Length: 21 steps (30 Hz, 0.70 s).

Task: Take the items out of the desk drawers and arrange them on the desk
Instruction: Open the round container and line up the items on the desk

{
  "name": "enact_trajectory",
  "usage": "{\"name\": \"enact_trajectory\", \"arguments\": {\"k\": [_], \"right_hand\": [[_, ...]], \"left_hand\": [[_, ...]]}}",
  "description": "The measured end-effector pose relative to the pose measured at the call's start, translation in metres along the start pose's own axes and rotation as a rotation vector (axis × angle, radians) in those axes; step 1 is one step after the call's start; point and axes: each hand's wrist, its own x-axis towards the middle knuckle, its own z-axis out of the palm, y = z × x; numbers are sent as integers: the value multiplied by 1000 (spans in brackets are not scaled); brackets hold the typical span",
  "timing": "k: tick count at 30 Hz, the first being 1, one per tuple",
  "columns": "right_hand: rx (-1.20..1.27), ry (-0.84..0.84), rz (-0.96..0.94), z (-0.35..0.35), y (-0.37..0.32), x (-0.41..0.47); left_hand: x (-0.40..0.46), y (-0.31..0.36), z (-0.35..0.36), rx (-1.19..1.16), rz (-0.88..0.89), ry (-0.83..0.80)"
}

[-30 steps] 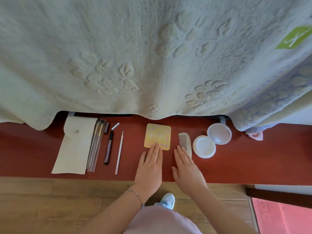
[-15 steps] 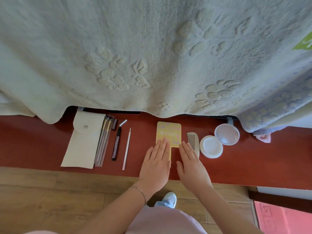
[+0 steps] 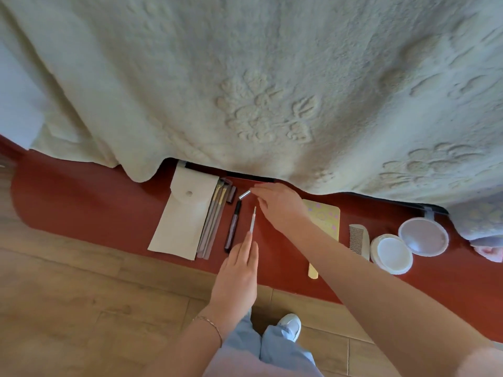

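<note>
On the red desk (image 3: 81, 202) lie a white pouch (image 3: 185, 213), several brushes (image 3: 215, 219), a dark pen (image 3: 232, 227) with its silver cap (image 3: 244, 194) apart, and a thin white stick (image 3: 252, 220). My left hand (image 3: 239, 273) lies flat, fingertips on the stick's near end. My right hand (image 3: 280, 205) reaches across, fingertips at the silver cap; whether it grips the cap I cannot tell. A yellow hand mirror (image 3: 326, 219) lies partly under my right arm, and a comb (image 3: 359, 238) and an open white compact (image 3: 392, 254) sit to the right.
A cream embossed blanket (image 3: 245, 91) hangs over the back of the desk, hiding what is behind. A dark slot (image 3: 250, 177) shows under its edge. Wooden floor (image 3: 81, 308) and my shoe (image 3: 291, 326) are below the desk's front edge.
Both hands left the yellow mirror and moved left. My left hand now rests on the white stick and my right reaches the silver cap. The view shifted left.
</note>
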Motion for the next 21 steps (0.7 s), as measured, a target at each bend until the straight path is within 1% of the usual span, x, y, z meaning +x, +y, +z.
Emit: {"name": "enact_trajectory", "arguments": {"k": [2, 4, 6, 8, 13, 15, 19, 21], "right_hand": [[-125, -121, -53, 3, -2, 18], [-211, -208, -105, 8, -2, 29], [-301, -258, -172, 16, -1, 34], [-354, -268, -208, 20, 4, 33], [-304, -218, -163, 15, 24, 18], [-263, -161, -132, 11, 36, 8], [-186, 18, -142, 4, 57, -6], [-176, 45, -132, 3, 65, -10]], "left_hand": [[0, -3, 1, -21, 13, -15], [0, -5, 2, -38, 29, -23], [0, -6, 2, -50, 37, -33], [-1, -7, 2, -62, 42, -40], [-3, -4, 5, -76, 61, -27], [-2, 0, 7, -89, 77, -18], [0, 9, 10, -106, 123, -13], [1, 15, 12, -110, 148, -16]]}}
